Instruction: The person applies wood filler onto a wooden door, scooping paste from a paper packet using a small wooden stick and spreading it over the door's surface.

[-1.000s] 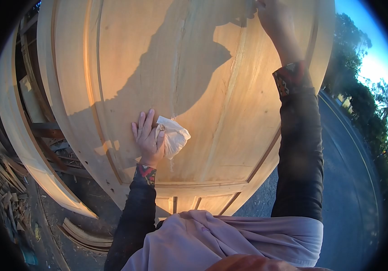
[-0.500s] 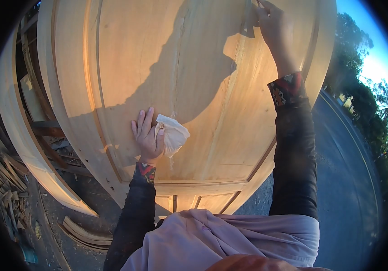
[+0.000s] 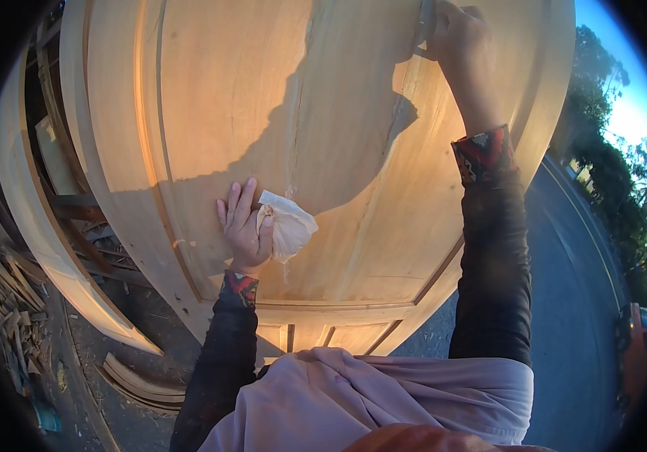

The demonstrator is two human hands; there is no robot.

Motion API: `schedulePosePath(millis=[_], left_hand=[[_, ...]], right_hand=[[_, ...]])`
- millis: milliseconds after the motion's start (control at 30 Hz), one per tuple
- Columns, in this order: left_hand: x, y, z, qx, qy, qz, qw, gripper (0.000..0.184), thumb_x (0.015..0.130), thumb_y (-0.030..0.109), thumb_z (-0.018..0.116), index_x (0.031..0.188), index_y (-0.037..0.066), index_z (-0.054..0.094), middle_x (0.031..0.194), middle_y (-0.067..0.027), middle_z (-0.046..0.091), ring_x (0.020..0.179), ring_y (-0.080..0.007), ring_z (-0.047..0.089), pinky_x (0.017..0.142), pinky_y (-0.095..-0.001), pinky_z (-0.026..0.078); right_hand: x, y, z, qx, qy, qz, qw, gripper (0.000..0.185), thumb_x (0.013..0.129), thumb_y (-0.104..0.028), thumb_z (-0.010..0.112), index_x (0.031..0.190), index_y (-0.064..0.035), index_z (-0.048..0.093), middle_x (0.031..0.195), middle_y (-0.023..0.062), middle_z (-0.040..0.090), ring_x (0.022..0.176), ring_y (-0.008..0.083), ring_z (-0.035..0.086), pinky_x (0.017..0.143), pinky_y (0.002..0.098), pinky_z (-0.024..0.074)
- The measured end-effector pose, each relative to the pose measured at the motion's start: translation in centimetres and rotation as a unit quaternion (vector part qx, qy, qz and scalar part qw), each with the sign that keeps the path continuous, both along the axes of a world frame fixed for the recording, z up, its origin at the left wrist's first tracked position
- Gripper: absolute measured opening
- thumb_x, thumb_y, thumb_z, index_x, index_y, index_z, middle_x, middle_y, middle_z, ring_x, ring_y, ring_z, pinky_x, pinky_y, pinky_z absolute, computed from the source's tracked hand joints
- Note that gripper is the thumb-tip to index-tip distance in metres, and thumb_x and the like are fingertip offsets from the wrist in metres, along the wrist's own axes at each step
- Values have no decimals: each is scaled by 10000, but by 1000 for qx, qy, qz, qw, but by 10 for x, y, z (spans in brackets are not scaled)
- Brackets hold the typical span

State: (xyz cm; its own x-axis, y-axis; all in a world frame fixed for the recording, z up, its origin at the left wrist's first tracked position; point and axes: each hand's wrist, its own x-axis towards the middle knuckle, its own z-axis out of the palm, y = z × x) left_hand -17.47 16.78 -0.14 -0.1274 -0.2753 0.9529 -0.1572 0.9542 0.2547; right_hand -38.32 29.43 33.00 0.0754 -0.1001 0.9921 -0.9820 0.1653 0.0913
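A large pale wooden door (image 3: 218, 98) with panels stands in front of me. My left hand (image 3: 246, 235) rests against it with the fingers spread, and its thumb holds a small whitish bag (image 3: 292, 230), gathered and crumpled. What fills the bag is hidden. Higher up on the right, my right hand (image 3: 463, 41) is closed around a putty knife (image 3: 423, 30), its thin blade close to the door face beside a pale filled seam (image 3: 368, 200). Most of the knife is hidden by the fingers and the frame's top edge.
Another curved-looking wooden frame (image 3: 67, 256) leans at the left. Scrap wood (image 3: 14, 301) is piled beyond it, and several boards (image 3: 139, 384) lie on the ground. At right runs a road (image 3: 572, 301), with an orange vehicle (image 3: 640, 339) and trees (image 3: 594, 98).
My right hand has shifted slightly right and turned with the putty knife, hiding more of its blade. My left hand stays with the bag. An orange vehicle has appeared on the road.
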Motion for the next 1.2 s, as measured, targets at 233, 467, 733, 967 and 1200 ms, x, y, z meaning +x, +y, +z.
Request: schedulePosePath(millis=[233, 467, 733, 967, 1200], left_hand=[[1, 1, 0, 7, -1, -5, 1000, 314, 895, 252, 454, 822, 14, 648, 1359, -109, 488, 1331, -311, 344, 1115, -451, 92], [0, 1, -2, 5, -3, 1, 1000, 320, 892, 262, 452, 819, 18, 647, 1361, -106, 486, 1333, -304, 342, 1113, -461, 90], [0, 1, 0, 4, -6, -3, 1000, 309, 892, 252, 459, 822, 16, 647, 1368, -110, 478, 1338, -307, 333, 1111, -467, 88], [3, 3, 2, 4, -5, -26, 1000, 280, 887, 220, 473, 830, 8, 648, 1377, -114, 466, 1338, -310, 330, 1106, -473, 94], [6, 8, 5, 4, -13, -9, 1000, 285, 887, 225, 480, 841, 6, 657, 1395, -107, 446, 1341, -311, 323, 1104, -471, 97]], right_hand=[[9, 37, 20, 118, -4, -72, 990, 226, 823, -82, 554, 993, -11, 685, 753, 256, 618, 690, 360, 626, 621, 376, 488], [26, 29, 28, 126, -137, -26, 982, 225, 841, -90, 531, 985, -8, 683, 808, 278, 627, 749, 376, 633, 642, 397, 485], [22, 31, 3, 102, 20, -148, 983, 238, 855, -76, 532, 1047, -2, 652, 764, 197, 626, 701, 304, 635, 616, 389, 486], [20, 61, -28, 122, -290, 123, 941, 337, 883, -214, 580, 1204, -115, 618, 739, -17, 573, 622, 63, 537, 616, 229, 471], [-8, 38, -26, 37, -180, 155, 971, 286, 877, -164, 567, 1140, -73, 633, 746, 46, 593, 637, 122, 568, 595, 263, 469]])
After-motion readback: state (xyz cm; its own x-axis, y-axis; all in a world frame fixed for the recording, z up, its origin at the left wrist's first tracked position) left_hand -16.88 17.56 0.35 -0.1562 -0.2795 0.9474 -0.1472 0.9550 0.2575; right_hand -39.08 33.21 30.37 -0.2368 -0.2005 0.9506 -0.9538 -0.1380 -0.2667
